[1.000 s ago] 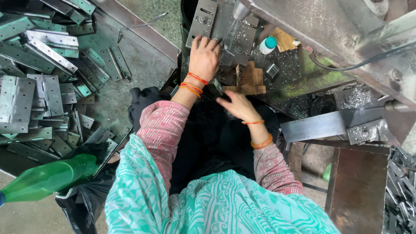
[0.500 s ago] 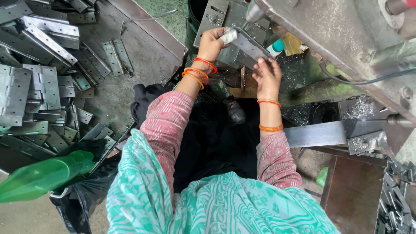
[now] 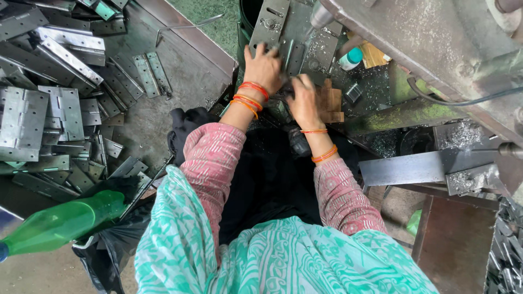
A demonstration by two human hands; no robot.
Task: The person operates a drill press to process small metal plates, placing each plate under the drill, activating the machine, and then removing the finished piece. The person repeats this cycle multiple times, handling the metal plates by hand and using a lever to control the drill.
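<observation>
My left hand [image 3: 264, 68] and my right hand [image 3: 304, 100] are both down on the bed of a drilling machine. They meet over a grey metal hinge plate [image 3: 316, 51] that lies under the drill spindle [image 3: 320, 15]. My left hand's fingers press on the plate's left end. My right hand's fingers curl at its near edge, just left of a stack of small wooden blocks [image 3: 331, 102]. Both wrists wear orange bangles. A longer perforated metal plate [image 3: 269, 22] lies just beyond my left hand.
A big heap of grey hinge plates [image 3: 60, 109] fills the tray on the left. A green plastic bottle [image 3: 60, 223] lies at the lower left over a black bag [image 3: 109, 250]. A small white bottle with a teal cap [image 3: 350, 59] stands behind the blocks. Metal shavings [image 3: 463, 136] cover the right side.
Half a second ago both hands held the hinge plate raised near the spindle. It now lies on the machine bed with both hands lowered onto it.
</observation>
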